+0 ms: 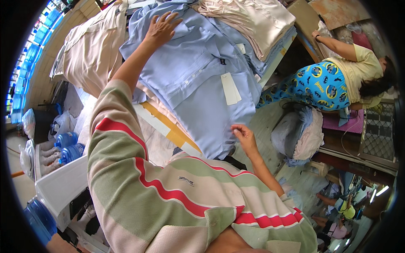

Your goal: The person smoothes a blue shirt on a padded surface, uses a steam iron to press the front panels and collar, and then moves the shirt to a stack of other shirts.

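A light blue buttoned shirt (185, 80) lies spread over the table, its lower part draping over the near edge. A blank-looking white hang tag (230, 88) rests on it, beside a small dark label. My left hand (163, 28) lies on the far left part of the shirt, fingers stretched and spread. Next to the shirt's near right edge is my right hand (245, 139), its fingers loosely bent and slightly apart, with no cloth visible in them. Whether its fingertips touch the fabric is hard to see.
Beige garments (93, 50) hang over the table's left side; a folded beige stack (253, 21) lies far right over blue ones. At right, a person in patterned blue trousers (314, 86) bends near a bundle of clothes (306, 135). Blue water bottles (69, 147) stand left.
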Action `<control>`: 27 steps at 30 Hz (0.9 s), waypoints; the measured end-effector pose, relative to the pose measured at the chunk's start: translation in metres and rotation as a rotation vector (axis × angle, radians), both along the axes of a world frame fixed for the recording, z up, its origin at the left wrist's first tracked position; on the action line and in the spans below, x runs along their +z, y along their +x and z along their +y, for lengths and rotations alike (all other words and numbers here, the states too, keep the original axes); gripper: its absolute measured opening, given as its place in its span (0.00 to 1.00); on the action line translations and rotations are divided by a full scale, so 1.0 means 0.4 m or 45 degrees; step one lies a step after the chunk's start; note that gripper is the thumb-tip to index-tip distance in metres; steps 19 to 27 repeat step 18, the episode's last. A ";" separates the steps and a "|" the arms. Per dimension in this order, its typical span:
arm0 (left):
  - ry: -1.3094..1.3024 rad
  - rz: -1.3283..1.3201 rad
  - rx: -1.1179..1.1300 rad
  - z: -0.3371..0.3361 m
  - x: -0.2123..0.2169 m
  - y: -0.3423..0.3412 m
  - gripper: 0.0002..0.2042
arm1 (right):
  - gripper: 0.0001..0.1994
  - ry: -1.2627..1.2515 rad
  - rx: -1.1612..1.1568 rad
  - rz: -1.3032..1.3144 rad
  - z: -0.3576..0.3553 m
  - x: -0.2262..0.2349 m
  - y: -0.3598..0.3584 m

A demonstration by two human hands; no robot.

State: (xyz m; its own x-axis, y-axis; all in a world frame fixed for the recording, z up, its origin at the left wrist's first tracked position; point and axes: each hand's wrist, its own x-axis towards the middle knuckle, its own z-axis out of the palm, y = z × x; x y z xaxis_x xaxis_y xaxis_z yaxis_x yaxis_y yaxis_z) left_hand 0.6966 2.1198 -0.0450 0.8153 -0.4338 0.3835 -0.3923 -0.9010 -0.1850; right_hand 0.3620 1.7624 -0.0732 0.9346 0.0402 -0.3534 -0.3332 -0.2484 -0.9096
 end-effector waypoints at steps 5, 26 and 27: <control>0.250 0.247 -0.056 -0.034 0.015 0.121 0.14 | 0.09 -0.064 0.053 0.067 -0.046 -0.036 -0.103; -0.344 -0.368 -0.258 -0.150 -0.100 0.063 0.13 | 0.10 -0.434 0.051 -0.283 -0.024 -0.028 0.037; -0.344 -0.368 -0.258 -0.150 -0.100 0.063 0.13 | 0.10 -0.434 0.051 -0.283 -0.024 -0.028 0.037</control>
